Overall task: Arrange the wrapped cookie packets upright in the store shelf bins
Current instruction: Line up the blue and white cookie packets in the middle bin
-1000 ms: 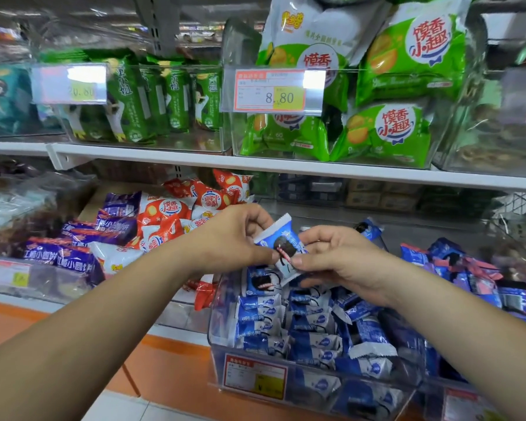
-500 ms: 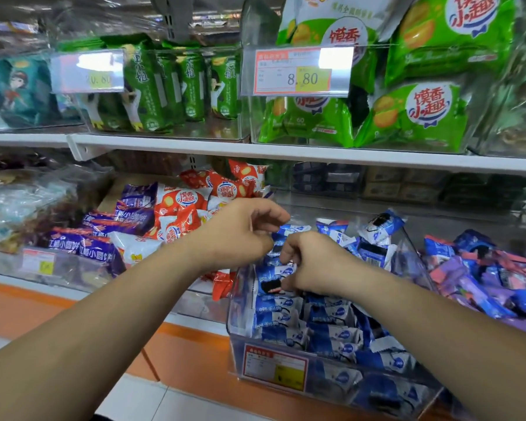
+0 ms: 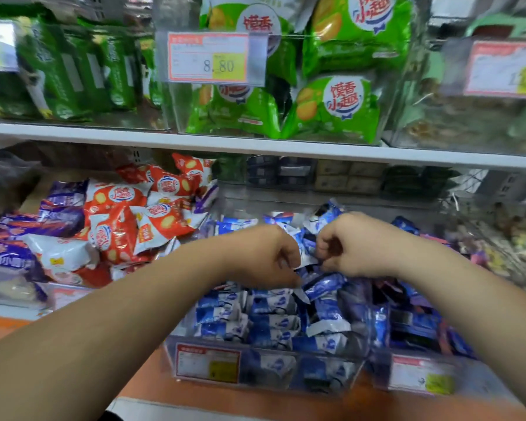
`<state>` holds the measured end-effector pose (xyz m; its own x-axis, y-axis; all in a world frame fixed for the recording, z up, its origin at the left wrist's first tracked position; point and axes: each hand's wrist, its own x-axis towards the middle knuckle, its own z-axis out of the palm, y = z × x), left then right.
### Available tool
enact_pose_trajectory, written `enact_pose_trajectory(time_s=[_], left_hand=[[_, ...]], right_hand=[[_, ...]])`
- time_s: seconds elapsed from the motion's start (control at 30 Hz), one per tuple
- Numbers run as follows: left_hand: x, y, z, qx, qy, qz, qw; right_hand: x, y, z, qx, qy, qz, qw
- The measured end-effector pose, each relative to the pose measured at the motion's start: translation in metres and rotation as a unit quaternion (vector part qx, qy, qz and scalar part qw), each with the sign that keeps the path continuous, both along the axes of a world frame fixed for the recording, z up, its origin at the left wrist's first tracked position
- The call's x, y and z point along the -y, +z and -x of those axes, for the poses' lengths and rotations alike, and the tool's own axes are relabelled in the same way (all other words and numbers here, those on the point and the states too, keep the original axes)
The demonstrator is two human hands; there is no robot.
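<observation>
left hand (image 3: 264, 256) above bin (image 3: 170, 357), grip clamped on blue packet (image 3: 304, 252) | right hand (image 3: 357, 244) above bin, grip clamped on same packet | orange packets (image 3: 140, 214) left of bin

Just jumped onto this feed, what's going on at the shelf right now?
A person is tidying a clear bin of blue-and-white cookie packets on the lower shelf. The left grip and right grip meet over the bin's middle, fingers curled, apparently pinching one packet between them. The front rows already stand upright; the back packets lie loose.
</observation>
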<state>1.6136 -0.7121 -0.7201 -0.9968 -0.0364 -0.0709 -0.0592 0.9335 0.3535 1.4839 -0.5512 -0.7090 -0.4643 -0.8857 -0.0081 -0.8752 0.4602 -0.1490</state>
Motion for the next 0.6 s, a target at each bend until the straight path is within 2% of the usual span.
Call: enact_pose_trajectory(time_s=[0.13, 0.3, 0.4, 0.5, 0.6], left_hand=[[-0.022, -0.016, 0.022, 0.066, -0.018, 0.0, 0.998], [-0.009, -0.01, 0.02, 0.046, 0.007, -0.014, 0.999], [0.012, 0.012, 0.003, 0.027, 0.051, -0.093, 0.994], [0.025, 0.026, -0.018, -0.022, 0.102, -0.212, 0.972], [0.031, 0.03, -0.036, -0.043, 0.148, -0.314, 0.937]], right_hand=[[-0.01, 0.0, 0.002, 0.044, -0.001, 0.015, 0.999], [-0.014, -0.003, 0.001, 0.049, -0.031, 0.11, 0.992], [-0.015, -0.005, 0.005, 0.043, -0.051, 0.158, 0.985], [-0.007, -0.004, 0.0, 0.018, -0.049, 0.086, 0.995], [0.007, -0.002, -0.011, -0.072, -0.019, -0.017, 0.997]])
